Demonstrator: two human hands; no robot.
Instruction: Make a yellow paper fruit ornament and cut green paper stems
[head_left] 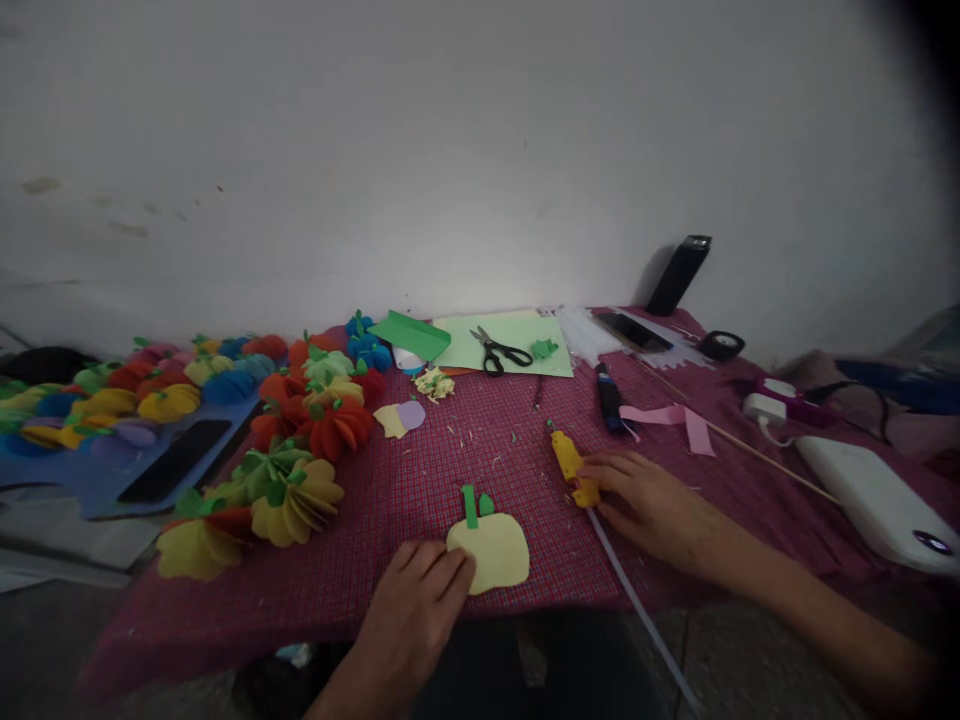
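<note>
A pale yellow paper pumpkin cutout with a green stem strip and a small green leaf lies flat near the table's front edge. My left hand has its fingers together on the cutout's left edge, with the thumb hidden. To the right, my right hand is closed at the side of a small yellow glue gun, whose nozzle points away from me. A long translucent glue stick trails from its back end past the table edge. Part of the gun is behind my fingers.
Several folded paper pumpkins crowd the left side, near a dark phone. Black scissors lie on pale green paper at the back. On the right are a pink ribbon, a wooden stick and a white power bank.
</note>
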